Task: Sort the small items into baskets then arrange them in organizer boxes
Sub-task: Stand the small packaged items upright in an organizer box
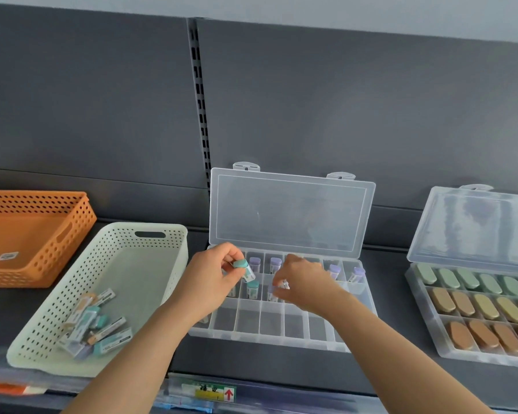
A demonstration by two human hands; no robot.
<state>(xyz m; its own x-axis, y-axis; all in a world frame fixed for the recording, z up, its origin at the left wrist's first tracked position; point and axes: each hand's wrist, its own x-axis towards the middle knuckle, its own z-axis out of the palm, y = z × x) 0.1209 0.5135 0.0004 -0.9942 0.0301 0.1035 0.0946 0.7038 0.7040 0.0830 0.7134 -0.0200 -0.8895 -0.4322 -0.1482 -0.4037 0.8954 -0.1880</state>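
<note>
The left hand (pixel 213 276) pinches a teal-capped tube (pixel 244 268) at its fingertips, over the organizer box (pixel 281 339); the right hand (pixel 302 282) pinches a small clear item (pixel 284 285) just below its fingers. Probably light, stiff, slippery plastic: grip near the cap

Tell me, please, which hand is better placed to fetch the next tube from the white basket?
Probably the left hand: the white basket lies on its side, though it holds a teal-capped tube to set down first.
</note>
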